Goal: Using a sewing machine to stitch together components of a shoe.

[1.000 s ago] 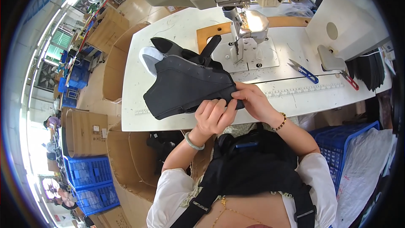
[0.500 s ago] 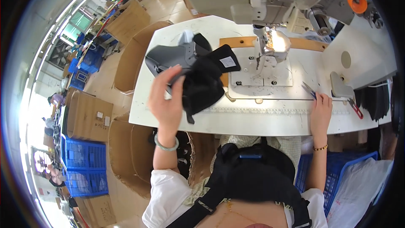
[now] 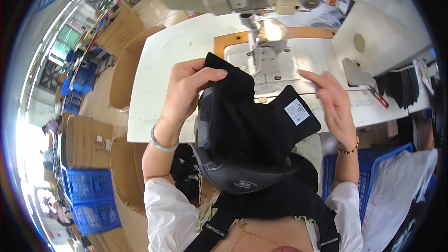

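Observation:
A black padded piece (image 3: 252,126) with a smooth grey-black shell, soft fabric flaps and a white label (image 3: 297,112) is held up in front of my chest, over the table's near edge. My left hand (image 3: 186,84) is closed on its upper left flap, thumb on top. My right hand (image 3: 333,105) is to the right of the labelled flap, apart from it; its index finger points left and the other fingers are loosely bent, somewhat blurred. The small snips are not visible now.
A sewing machine with a lit lamp (image 3: 273,30) stands on the white table (image 3: 158,65). Red-handled scissors (image 3: 379,98) lie at the right beside hanging black strips (image 3: 401,88). Cardboard boxes (image 3: 86,140) and blue crates (image 3: 91,200) are at the left, another blue crate (image 3: 373,158) below right.
My left hand has brought the black piece from the table toward me and turned it, shell now facing me. My right hand has lifted off the table where the snips lay. The view has shifted.

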`<act>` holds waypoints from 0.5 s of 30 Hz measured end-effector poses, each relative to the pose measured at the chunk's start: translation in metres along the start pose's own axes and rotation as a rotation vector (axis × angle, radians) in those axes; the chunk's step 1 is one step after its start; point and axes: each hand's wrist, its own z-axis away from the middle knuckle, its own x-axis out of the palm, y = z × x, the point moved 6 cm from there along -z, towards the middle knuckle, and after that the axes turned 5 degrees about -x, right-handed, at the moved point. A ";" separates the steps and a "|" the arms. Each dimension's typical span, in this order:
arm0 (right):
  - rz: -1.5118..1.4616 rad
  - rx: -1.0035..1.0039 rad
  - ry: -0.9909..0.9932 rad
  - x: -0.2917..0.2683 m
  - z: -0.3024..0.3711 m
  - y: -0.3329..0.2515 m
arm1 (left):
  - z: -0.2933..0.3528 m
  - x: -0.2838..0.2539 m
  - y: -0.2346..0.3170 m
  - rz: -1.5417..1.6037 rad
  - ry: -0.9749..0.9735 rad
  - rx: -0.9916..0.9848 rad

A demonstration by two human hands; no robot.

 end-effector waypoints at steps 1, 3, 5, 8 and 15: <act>-0.008 -0.038 0.040 0.000 -0.010 -0.007 | -0.003 0.004 -0.002 0.002 0.003 0.001; 0.042 -0.115 0.010 0.007 -0.025 -0.018 | -0.005 0.010 -0.004 0.034 0.019 0.006; 0.031 -0.117 -0.034 0.013 -0.035 -0.020 | -0.007 0.012 -0.005 0.000 0.033 0.002; 0.050 -0.176 -0.065 0.021 -0.048 -0.021 | -0.009 0.012 -0.004 -0.036 0.033 0.013; 0.214 -0.446 0.007 0.034 -0.062 -0.031 | -0.011 0.007 -0.003 -0.099 0.003 0.034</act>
